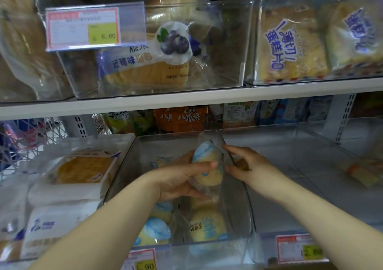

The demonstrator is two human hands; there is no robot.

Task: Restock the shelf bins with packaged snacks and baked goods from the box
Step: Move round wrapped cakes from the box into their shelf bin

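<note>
Bun packet [208, 164] upright in left hand [178, 178], long axis vertical.

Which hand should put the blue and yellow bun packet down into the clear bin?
Probably the left hand: it already grips the blue-and-yellow wrapped bun packet over the clear plastic bin. The right hand only touches the packet's edge.

Clear plastic bin [132, 155] on lower shelf, open top, part-filled. Held above it: yellow bun with blue swirl in clear wrapper [209, 166], upright, tilted slightly. Similar wrapped buns [157, 231] lie at the bin's front, one printed side up.
</note>
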